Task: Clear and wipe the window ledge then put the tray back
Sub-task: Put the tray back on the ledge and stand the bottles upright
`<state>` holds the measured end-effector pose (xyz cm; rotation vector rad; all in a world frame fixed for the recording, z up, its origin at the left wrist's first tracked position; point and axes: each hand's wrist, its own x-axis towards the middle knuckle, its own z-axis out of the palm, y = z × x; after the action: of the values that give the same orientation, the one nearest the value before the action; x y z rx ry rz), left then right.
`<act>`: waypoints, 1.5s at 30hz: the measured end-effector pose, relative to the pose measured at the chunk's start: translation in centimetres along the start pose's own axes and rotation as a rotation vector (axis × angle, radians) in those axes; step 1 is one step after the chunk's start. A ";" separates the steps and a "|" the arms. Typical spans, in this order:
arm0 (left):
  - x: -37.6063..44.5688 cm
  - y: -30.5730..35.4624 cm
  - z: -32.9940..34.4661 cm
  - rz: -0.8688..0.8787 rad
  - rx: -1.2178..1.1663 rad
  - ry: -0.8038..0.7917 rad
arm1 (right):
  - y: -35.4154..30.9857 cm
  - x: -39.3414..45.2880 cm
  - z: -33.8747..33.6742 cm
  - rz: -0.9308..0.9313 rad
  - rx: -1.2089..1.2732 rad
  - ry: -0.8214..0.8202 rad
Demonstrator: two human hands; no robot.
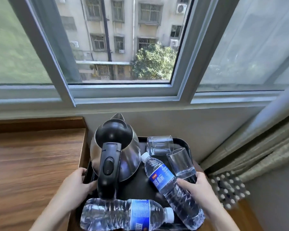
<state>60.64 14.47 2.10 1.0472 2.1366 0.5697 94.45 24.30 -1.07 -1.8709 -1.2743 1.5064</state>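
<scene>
A person holds a black tray (184, 144) with both hands below a grey-framed window (182, 90). The tray is a shallow, matte rectangle with rounded corners and a raised rim, and it is crowded. A rounded kettle (123, 152) of polished steel stands toward its left side, topped by a glossy black plastic lid and a thick black handle that points back toward the person. Two clear drinking glasses (160, 145) sit at the far right corner, the nearer one leaning against the other. Two clear plastic water bottles (123, 214) with ribbed walls, blue labels and white caps lie on their sides: one along the near edge, cap to the right, the other slanting along the right side with its cap up near the glasses. The left hand (75, 184) grips the tray's left rim, fingers curled over the edge just beside the kettle's base. The right hand (198, 189) closes over the right rim, its thumb pressing against the slanted bottle's side, so the tray sits squarely between the two hands. To the left lies a ledge (32, 160) of wood with a warm brown, streaked grain and a raised back edge; the tray is to the right of it, in front of a plain pale wall. A textured curtain (257, 147) with a beaded tie hangs at the right.
</scene>
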 end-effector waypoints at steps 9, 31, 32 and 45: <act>-5.0 -8.3 -14.3 -0.084 -0.073 0.135 | -9.4 -6.3 11.7 -0.137 -0.073 -0.172; -11.0 -43.1 -45.1 -0.344 -0.152 0.364 | -18.7 -22.2 56.9 -0.181 -0.270 -0.528; -10.7 -44.3 -46.0 -0.354 -0.154 0.374 | -18.9 -21.7 58.7 -0.187 -0.277 -0.543; -2.7 -58.5 -58.8 -0.427 -0.189 0.457 | -23.8 -20.2 81.1 -0.226 -0.261 -0.577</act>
<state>-11.34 -26.65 5.60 0.3542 2.5376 0.8354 10.67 1.62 1.93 -1.4011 -1.9457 1.8972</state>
